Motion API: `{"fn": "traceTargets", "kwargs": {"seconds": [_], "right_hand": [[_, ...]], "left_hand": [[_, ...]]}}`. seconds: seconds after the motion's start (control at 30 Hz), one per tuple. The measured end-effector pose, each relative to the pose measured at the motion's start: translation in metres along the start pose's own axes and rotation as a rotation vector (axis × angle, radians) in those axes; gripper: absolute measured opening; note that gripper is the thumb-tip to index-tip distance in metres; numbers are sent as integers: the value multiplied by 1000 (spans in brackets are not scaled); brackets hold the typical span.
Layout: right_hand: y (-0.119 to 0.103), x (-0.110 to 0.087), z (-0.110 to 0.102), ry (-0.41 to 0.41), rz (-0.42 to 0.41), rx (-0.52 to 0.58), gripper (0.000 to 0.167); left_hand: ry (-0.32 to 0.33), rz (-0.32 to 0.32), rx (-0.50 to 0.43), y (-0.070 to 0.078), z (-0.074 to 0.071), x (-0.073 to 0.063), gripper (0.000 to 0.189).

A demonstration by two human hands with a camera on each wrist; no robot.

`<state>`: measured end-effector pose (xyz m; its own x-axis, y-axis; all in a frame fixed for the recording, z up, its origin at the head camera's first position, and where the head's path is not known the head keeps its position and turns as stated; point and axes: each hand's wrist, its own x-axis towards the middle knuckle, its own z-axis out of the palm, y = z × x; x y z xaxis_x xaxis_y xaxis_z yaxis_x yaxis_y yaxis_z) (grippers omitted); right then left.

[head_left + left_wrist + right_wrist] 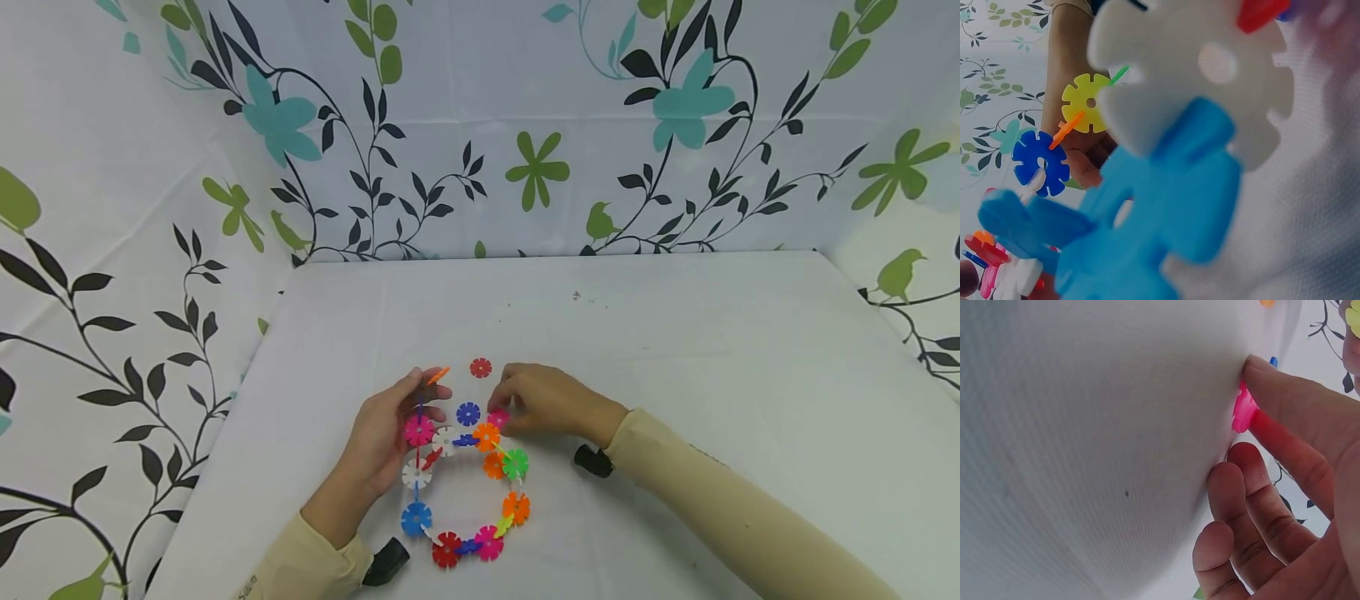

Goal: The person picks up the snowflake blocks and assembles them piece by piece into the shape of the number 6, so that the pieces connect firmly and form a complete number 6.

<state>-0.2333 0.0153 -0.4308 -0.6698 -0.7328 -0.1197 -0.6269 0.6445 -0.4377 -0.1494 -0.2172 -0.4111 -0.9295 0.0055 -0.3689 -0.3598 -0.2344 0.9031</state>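
Note:
Notched plastic flower discs, linked slot to slot, form a multicoloured ring (416, 518) on the white table. My left hand (378, 433) holds the ring's upper left part, fingers curled behind a pink disc (420, 431), with an orange disc (438, 376) edge-on by the fingertips. Up close in the left wrist view are a white disc (1254, 81) and a light blue disc (1197, 194). Between thumb and index finger, my right hand (551, 404) pinches a bright pink disc (1244, 411) low at the table surface, beside the ring's upper right.
A loose blue disc (468, 413) lies between the hands, just above the ring. Farther back sits a red disc (481, 367). Black wrist pieces (594, 461) show under the sleeves. Patterned cloth (465, 67) hangs behind the table (675, 333) and along its sides.

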Motion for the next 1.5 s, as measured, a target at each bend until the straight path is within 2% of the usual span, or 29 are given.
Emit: {"fn": "traceTargets", "kwargs": {"seconds": [0.2, 0.33, 0.53, 0.63, 0.8, 0.9, 1.03, 1.23, 1.5], "right_hand": [[3, 0, -1, 10, 44, 8, 22], [5, -3, -5, 47, 82, 34, 19], [7, -5, -17, 123, 94, 111, 11], [5, -4, -21, 185, 95, 194, 10], [-2, -3, -28, 298, 56, 424, 10], [-6, -2, -32, 330, 30, 548, 8], [-9, -2, -35, 346, -13, 657, 9], [-14, -4, -37, 382, -70, 767, 13], [-20, -5, -38, 382, -72, 787, 16]], "left_hand": [[0, -7, -12, 0, 0, -1, 43], [-3, -7, -3, 0, -1, -1, 47], [-21, 4, 11, 0, 0, -2, 52], [-28, 3, 17, 0, 0, -2, 53], [-44, 14, 18, 1, 0, -1, 46], [-59, 23, 10, 2, 1, -1, 43], [-82, 33, 17, 3, 1, -2, 44], [-118, 55, 37, 5, 3, -3, 46], [-164, 76, 34, 6, 3, -4, 46]]}}
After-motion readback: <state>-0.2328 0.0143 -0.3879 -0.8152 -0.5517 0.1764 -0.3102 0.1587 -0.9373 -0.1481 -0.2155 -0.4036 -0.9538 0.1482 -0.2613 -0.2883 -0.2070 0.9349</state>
